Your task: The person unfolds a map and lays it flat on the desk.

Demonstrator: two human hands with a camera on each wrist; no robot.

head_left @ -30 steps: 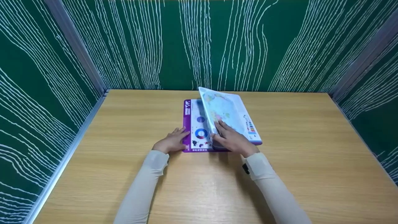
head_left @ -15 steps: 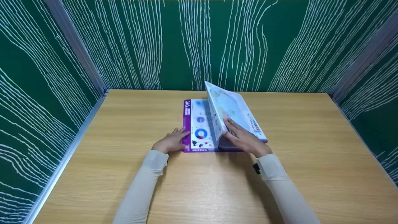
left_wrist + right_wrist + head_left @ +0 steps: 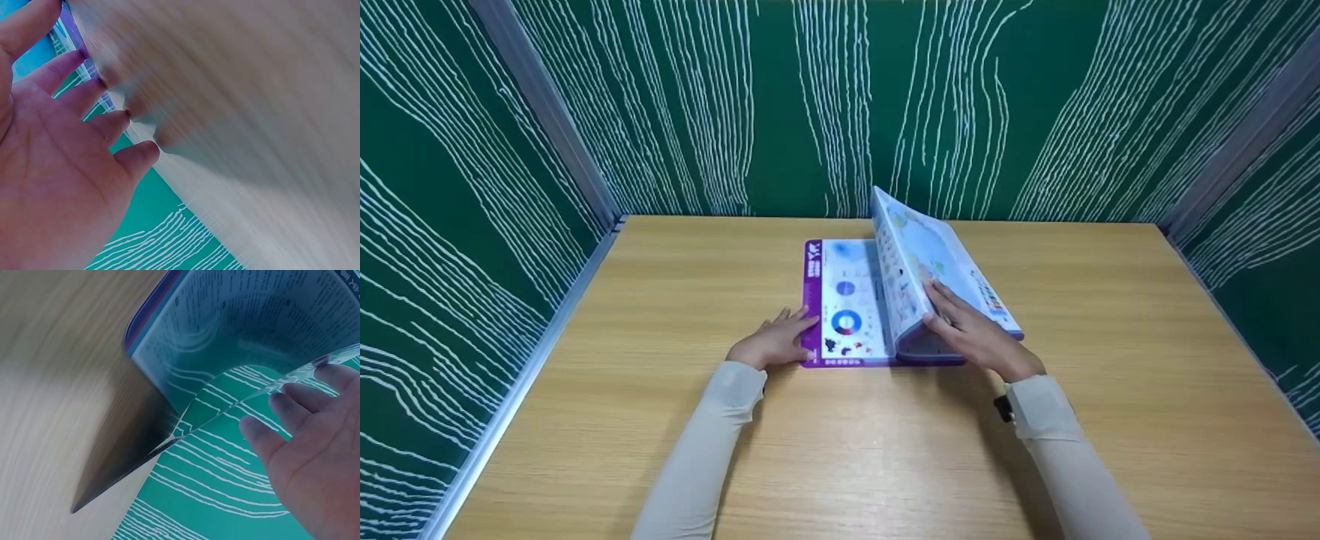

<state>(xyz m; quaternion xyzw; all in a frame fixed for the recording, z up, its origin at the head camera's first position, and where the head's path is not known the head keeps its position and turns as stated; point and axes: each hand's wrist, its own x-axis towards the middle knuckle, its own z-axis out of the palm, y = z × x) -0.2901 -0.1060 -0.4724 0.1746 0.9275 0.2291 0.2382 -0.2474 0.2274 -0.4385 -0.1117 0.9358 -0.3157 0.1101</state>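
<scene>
A laminated world map sheet [image 3: 934,244] with a purple border lies partly turned over on the table. Its raised part bends up and slopes down to the right, map face up. Below, a flat printed panel [image 3: 847,259] shows a blue ring and a purple strip. My left hand [image 3: 772,343] rests with spread fingers on that purple left edge. My right hand [image 3: 982,341] pinches the near edge of the raised part, fingers on the map face and thumb at the edge. In the right wrist view, printed text [image 3: 253,315] shows inside the bend; the thumb is out of sight there.
The sheet lies on a wooden table [image 3: 697,285], toward its back edge. Green walls [image 3: 772,112] with white wavy lines stand at the back and both sides, joined by grey metal posts [image 3: 551,112].
My right hand has moved to the right, carrying the raised part of the map with it. More of the flat panel shows now. The left hand stays in place.
</scene>
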